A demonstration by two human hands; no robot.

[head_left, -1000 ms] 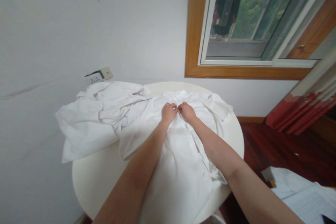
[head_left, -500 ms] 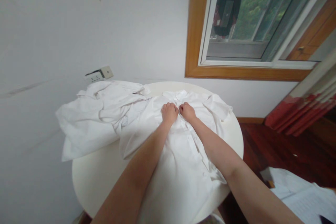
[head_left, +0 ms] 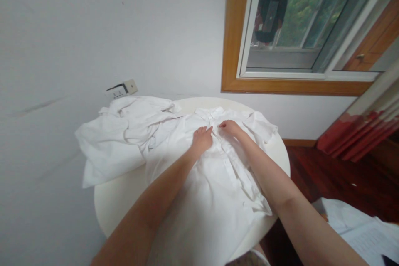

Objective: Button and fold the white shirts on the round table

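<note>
A white short-sleeved shirt (head_left: 199,191) lies front up on a round white table (head_left: 121,199), its collar towards the wall and its button strip running down the front. My left hand (head_left: 202,139) rests on the chest of the shirt just below the collar, index finger stretched out and the others slightly bent. Just right of it, my right hand (head_left: 230,128) has thumb and fingers drawn together over the strip; whether cloth or a button is between the fingertips is too small to tell. The two hands are a little apart.
Rumpled white clothes (head_left: 115,145) are heaped on the table's left side, against the wall. A wall socket (head_left: 120,91) sits behind them. A wood-framed window (head_left: 230,50) and a red and cream curtain (head_left: 346,133) are at the right. Papers (head_left: 358,224) lie lower right.
My hands have moved apart: the right went slightly right, away from the left. The left hand's fingers have loosened from a curl, with the index finger now extended. The view shifted slightly.
</note>
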